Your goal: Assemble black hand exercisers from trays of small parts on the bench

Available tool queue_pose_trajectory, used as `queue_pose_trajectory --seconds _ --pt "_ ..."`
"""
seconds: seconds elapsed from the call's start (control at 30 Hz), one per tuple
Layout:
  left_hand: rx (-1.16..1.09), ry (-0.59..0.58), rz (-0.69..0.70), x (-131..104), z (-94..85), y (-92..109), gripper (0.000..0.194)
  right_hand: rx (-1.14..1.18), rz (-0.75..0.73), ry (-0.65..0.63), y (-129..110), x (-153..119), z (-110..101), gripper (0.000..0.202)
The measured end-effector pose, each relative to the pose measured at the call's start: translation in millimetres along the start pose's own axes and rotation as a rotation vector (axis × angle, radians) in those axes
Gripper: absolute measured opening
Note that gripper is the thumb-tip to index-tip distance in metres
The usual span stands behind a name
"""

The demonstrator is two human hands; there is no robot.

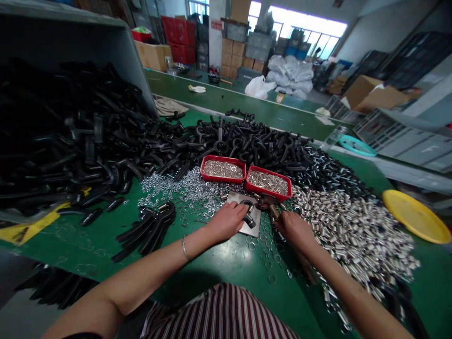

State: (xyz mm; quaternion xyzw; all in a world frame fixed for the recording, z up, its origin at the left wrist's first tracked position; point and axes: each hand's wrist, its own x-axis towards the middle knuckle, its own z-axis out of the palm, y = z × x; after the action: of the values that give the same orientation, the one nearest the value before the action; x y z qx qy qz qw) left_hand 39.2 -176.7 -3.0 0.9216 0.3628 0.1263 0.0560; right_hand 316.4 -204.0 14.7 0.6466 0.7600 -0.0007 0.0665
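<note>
My left hand (229, 219) is closed on a curved black plastic part (249, 220), holding it against a square metal plate (253, 230) on the green bench. The fingertips hide some of that part. A hammer (273, 210) is in my right hand (294, 228), fingers wrapped round its handle; its head is beside the plate, close to the black part. Just beyond the plate stand two red trays: the left tray (223, 180) bears tiny metal pieces and a ring, the right tray (268, 192) small pins.
Loose rings (190, 200) lie left of the plate, and a heap of metal sleeves (353, 230) spreads to the right. Black parts (229, 136) are piled behind the trays and spill from a grey bin (141, 70). A yellow lid (416, 215) lies far right.
</note>
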Motion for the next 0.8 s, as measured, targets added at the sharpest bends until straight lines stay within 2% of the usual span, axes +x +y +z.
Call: queue_pose_trajectory --seconds 0.13,0.23,0.33,0.43,0.5,0.6,0.67,0.8 --pt "-0.048 -0.014 0.036 5.4 -3.2 -4.8 0.044 0.434 0.119 0.083 2.6 -2.7 1.7 0.014" --pt "-0.063 -0.019 0.016 5.5 -1.6 -5.1 0.045 0.647 0.065 0.189 -0.3 -9.4 -2.6 0.023" --pt "-0.086 -0.005 -0.007 4.2 1.4 -3.4 0.046 0.512 -0.047 0.302 -4.9 -16.0 -4.1 0.027" --pt "-0.1 0.02 -0.048 1.8 4.6 -1.0 0.045 0.33 -0.124 0.258 -9.9 -17.5 -5.3 0.024" --pt "-0.1 0.045 -0.112 -0.2 7.3 0.8 0.046 0.349 -0.138 0.266 -14.1 -18.1 -7.7 0.025" --pt "-0.145 0.091 -0.213 -2.2 12.5 3.2 0.065 0.475 -0.095 0.429 -21.9 -21.4 -11.8 0.03" --pt "-0.19 0.126 -0.262 -2.0 15.8 4.1 0.084 0.469 -0.125 0.477 -26.5 -24.2 -12.8 0.032" --pt "-0.211 0.141 -0.301 0.3 19.4 4.7 0.098 0.355 -0.253 0.285 -31.4 -26.5 -11.3 0.026"
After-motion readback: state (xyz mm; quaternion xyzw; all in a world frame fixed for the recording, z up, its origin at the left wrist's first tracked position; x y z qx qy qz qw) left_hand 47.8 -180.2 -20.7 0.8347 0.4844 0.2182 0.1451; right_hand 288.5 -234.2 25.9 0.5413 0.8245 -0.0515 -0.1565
